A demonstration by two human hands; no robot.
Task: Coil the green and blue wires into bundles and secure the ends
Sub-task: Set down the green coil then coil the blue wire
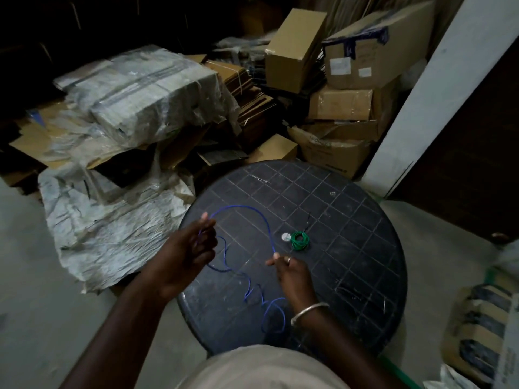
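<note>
A green wire [300,241] lies as a small tight coil near the middle of the round black table [351,220], with a thin dark end trailing up and right from it. The blue wire [247,209] arcs in the air between my two hands. My left hand [193,248] pinches it near one end, above the table's left edge. My right hand [292,272] pinches the same wire further along, just below and left of the green coil. The remaining blue wire falls in loose loops onto the table's near side, between my forearms.
A small round white disc [286,236] lies beside the green coil. Stacked cardboard boxes [348,66] and plastic-wrapped bundles [146,94] crowd the floor behind the table. A crumpled sheet [112,220] lies at the left, a white pillar [438,88] stands at the right, and packages [483,327] lie lower right.
</note>
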